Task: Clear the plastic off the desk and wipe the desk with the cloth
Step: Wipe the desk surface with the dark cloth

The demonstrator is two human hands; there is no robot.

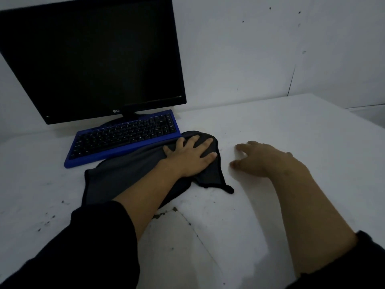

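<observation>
Plain white wall (pixel 250 49) at the back, a few dark marks on it. Below that, a big scuffed white desk (pixel 291 132), running out of frame left, right and bottom.

Back left on the desk: a black flat-screen monitor (pixel 89 59), screen dark, top-left corner cut off, stand mostly hidden behind the keyboard.

Down at the bottom, a black left sleeve (pixel 83 247) and a black right sleeve (pixel 358 268), both ending short of the wrist and chopped off by the frame edge.

Just in front of the monitor, a blue-framed keyboard with black keys (pixel 125 136). Legends way too small to read.

Touching the keyboard's near edge: a dark grey cloth (pixel 129 167), lying on the desk around mid-frame, bunched at its right end, a fair chunk hidden under the left forearm.

Between the forearms, a paler angular patch (pixel 173 247) on the desk, chipped dark along its top. Can't tell if it's a sheet lying there or just worn surface.

Left hand (pixel 187 158) pressed palm-down on the cloth's right end, fingers straight and spread, not gripping.

Right hand (pixel 262 159) just right of the cloth on bare desk, pretty blurry. Fingers apart and loosely bent, tips seemingly on the surface, holding nothing as far as can be made out.

Tiny dark specks (pixel 46 223) scattered over the desk.
</observation>
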